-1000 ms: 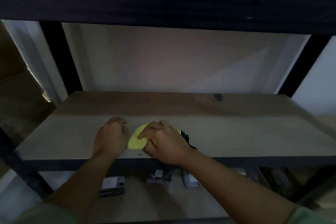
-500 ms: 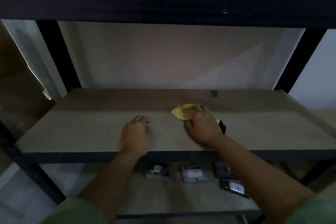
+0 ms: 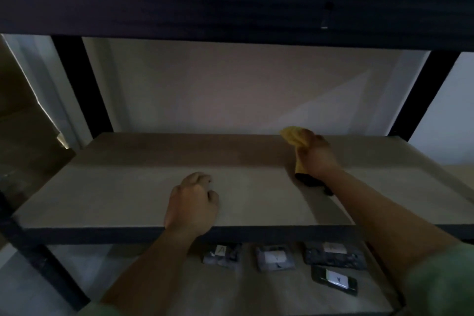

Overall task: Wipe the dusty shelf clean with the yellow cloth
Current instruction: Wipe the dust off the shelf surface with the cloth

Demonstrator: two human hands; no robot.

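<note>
A pale board shelf (image 3: 123, 192) in a dark frame carries a yellow cloth (image 3: 295, 137) under the right hand (image 3: 316, 155); the left hand (image 3: 192, 204) rests nearer the front edge.

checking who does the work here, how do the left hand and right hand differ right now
The left hand holds nothing, while the right hand is closed on the crumpled yellow cloth. The left hand rests curled near the front edge of the pale wooden shelf board; the right hand reaches to the board's rear, by the wall. Both are bare and lie on that same shelf.
</note>
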